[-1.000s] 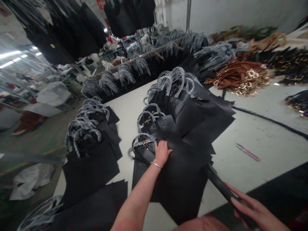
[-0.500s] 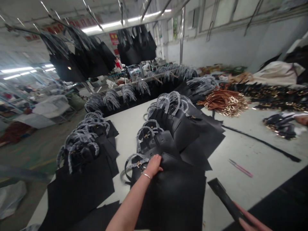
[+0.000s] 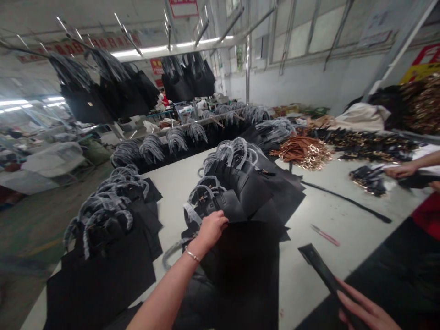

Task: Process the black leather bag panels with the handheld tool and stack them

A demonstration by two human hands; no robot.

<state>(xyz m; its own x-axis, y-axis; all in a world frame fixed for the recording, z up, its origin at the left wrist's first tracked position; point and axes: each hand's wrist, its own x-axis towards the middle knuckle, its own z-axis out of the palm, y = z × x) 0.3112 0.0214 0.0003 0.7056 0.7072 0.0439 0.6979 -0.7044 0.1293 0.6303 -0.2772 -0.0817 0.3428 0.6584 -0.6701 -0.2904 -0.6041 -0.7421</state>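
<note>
Sheet (image 3: 249,270), black and wide, sits just below my left hand (image 3: 210,229), which pinches its top edge; my right hand (image 3: 366,307) grips a black strip (image 3: 321,268).

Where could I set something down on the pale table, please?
Between the pink-handled snips and long black strip, or between the left black bags and central black bags. The far side, with heaped brown gold-buckled straps, is crowded.
</note>
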